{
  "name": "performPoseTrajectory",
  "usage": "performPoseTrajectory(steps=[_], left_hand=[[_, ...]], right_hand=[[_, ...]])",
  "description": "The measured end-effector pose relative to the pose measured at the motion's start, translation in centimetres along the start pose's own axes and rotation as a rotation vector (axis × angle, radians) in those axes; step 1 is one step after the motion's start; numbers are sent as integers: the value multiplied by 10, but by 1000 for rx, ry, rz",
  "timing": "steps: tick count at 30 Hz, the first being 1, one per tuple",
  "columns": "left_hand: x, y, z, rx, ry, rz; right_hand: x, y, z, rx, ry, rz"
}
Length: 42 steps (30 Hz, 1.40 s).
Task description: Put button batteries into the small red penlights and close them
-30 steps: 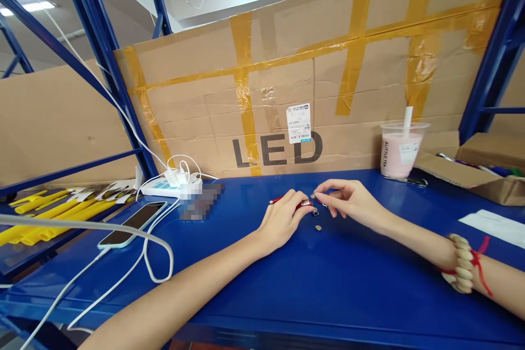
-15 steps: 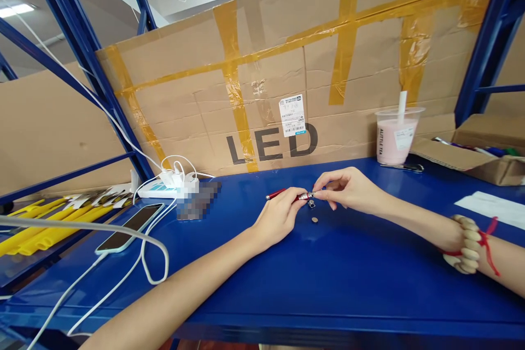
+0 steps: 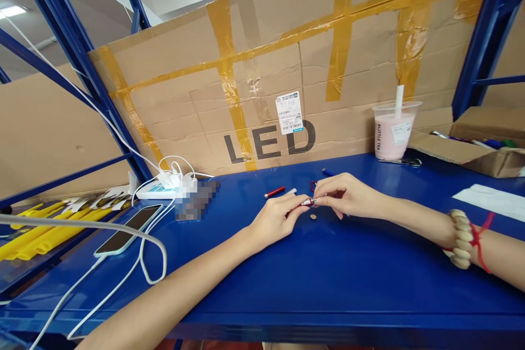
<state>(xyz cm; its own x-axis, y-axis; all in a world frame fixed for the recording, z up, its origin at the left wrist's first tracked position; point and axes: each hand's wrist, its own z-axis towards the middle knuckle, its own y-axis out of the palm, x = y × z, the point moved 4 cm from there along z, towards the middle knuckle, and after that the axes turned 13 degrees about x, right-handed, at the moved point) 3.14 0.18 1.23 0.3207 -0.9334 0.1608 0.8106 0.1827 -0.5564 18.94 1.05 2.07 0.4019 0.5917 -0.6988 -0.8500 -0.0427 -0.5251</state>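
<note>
My left hand [image 3: 274,220] is closed, pinching a small red tube with a white label [image 3: 307,202] between thumb and fingers. My right hand [image 3: 348,195] meets it from the other side, thumb and forefinger pinched on the small silver end of the tube. Just below the fingertips a round button cell [image 3: 313,217] lies flat on the blue surface. Behind my left hand are a separate red cylinder [image 3: 274,192] with a silver tip and a small white piece [image 3: 292,191], partly hidden. A red loop [image 3: 313,186] shows beside my right fingers.
On the left, a charging phone [image 3: 129,229] and a white power strip [image 3: 156,191] trail cables across the blue shelf [image 3: 287,290]. A pink drink cup [image 3: 394,134], an open carton of pens [image 3: 488,145] and white paper [image 3: 490,202] stand or lie right. A blue stick-like item [image 3: 327,172] lies behind my right hand.
Both hands have come slightly closer to me with the labelled tube. The red cylinder, white piece and red loop now show more clearly. The silver clip-like piece below the fingers is no longer visible.
</note>
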Motion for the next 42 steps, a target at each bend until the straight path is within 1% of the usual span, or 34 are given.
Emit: performPoseTrajectory(steps=[2, 4, 5, 10, 13, 16, 18, 21, 23, 25, 27, 28, 30, 35, 37, 40, 42], left_hand=[[0, 0, 0, -1, 1, 3], [0, 0, -1, 0, 25, 6], [0, 0, -1, 4, 39, 11], [-4, 0, -3, 32, 60, 50], [-5, -1, -2, 47, 42, 66], [-3, -3, 0, 44, -26, 63], [-2, -4, 3, 44, -87, 53], [0, -4, 5, 51, -153, 38], [0, -4, 6, 60, -178, 40], [-2, -3, 6, 75, -203, 46], [-4, -4, 6, 79, -226, 46], [-4, -4, 6, 74, -235, 45], [-4, -4, 6, 58, -245, 42], [0, -3, 6, 18, -231, 10], [0, -2, 4, -9, -249, -27], [-2, 0, 2, -36, -287, -68], [-2, 0, 1, -42, -280, -75]], right_hand=[[-5, 1, -2, -21, -71, -57], [-7, 4, -3, -47, -81, -68], [-7, 6, -4, -58, -55, -51], [-6, 13, -7, -78, 172, 107], [-9, 14, -6, -68, 218, 140], [-12, 13, -4, -47, 219, 137], [-14, 11, -2, -33, 192, 111], [-14, 5, 2, 5, 101, 1], [-12, -2, 4, 85, 31, -112], [-11, -10, 5, 207, -48, -205], [-13, -15, 5, 295, -144, -238], [-14, -16, 5, 313, -192, -240], [-16, -16, 4, 312, -264, -238], [-20, -14, 2, 287, -361, -305], [-23, -13, 0, 276, -402, -319], [-26, -13, -1, 284, -437, -305], [-27, -12, -2, 288, -446, -307]])
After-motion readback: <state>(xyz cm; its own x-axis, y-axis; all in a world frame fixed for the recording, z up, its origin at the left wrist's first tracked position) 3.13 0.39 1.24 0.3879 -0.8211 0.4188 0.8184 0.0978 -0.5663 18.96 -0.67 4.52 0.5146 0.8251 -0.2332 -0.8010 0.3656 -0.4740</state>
